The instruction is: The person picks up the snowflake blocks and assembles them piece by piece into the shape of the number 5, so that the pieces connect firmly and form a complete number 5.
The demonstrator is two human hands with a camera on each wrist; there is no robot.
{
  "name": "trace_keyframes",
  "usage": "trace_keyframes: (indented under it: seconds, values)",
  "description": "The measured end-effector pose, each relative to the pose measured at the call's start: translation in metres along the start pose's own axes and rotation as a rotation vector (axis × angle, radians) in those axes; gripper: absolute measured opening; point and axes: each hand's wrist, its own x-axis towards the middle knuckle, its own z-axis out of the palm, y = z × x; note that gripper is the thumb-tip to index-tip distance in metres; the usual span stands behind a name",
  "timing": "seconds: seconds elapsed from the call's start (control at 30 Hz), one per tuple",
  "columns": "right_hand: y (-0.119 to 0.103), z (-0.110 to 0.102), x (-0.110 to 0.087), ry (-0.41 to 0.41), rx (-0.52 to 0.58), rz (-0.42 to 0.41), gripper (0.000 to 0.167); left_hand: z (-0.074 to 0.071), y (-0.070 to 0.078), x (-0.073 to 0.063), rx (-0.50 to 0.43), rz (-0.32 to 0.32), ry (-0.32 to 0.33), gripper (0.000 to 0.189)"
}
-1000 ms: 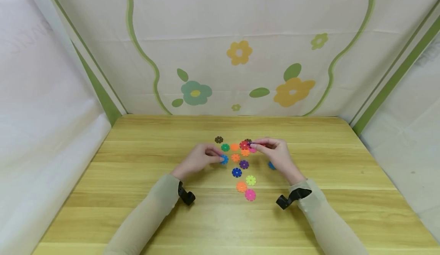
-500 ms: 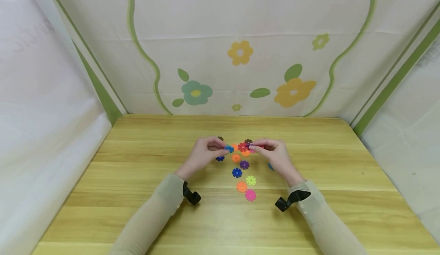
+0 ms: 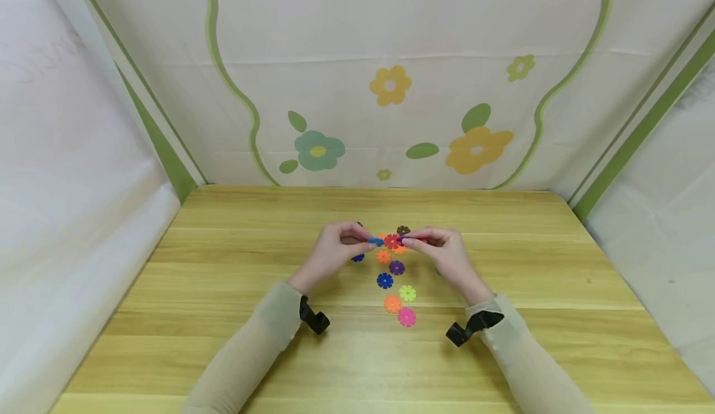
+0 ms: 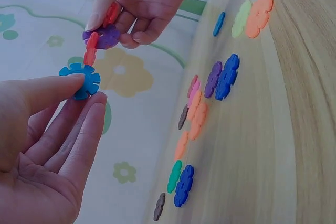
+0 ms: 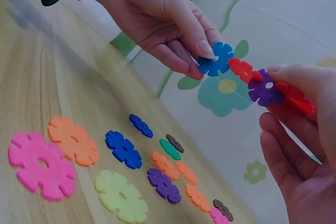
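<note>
My left hand point(image 3: 328, 254) pinches a light blue notched plastic disc point(image 4: 89, 81) between thumb and fingers, above the table. Facing it, my right hand point(image 3: 449, 254) pinches a small chain: a purple notched disc point(image 5: 266, 87) joined to a red disc point(image 5: 244, 70) on one side and another red disc point(image 5: 298, 100) on the other. The red disc on the left end meets the blue disc's edge in both wrist views. Whether their slots are engaged I cannot tell. The right thumb lies over part of the purple disc.
Loose notched discs lie on the wooden table point(image 3: 357, 364): pink point(image 3: 407, 316), yellow-green point(image 3: 408, 293), dark blue point(image 3: 385, 280), purple point(image 3: 397, 267), several orange ones, brown ones and a green one point(image 4: 174, 176). A flower-patterned cloth point(image 3: 357, 91) stands behind the table.
My left hand has lifted the light blue disc off the table and brought it up and right to the red disc's edge. The right hand has shifted slightly left with its chain.
</note>
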Motion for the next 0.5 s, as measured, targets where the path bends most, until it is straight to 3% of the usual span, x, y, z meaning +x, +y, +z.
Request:
trace_keyframes:
  seconds: [0.27, 0.5]
  values:
    - [-0.0004, 0.0036, -0.0001, -0.041, -0.015, 0.019, 0.024, 0.0018, -0.0045, 0.0018, 0.007, 0.019, -0.012, 0.010]
    - [-0.0037, 0.0044, 0.0008, -0.134, -0.044, 0.075, 0.033, 0.0037, -0.0048, 0.0015, 0.013, 0.043, -0.007, 0.010]
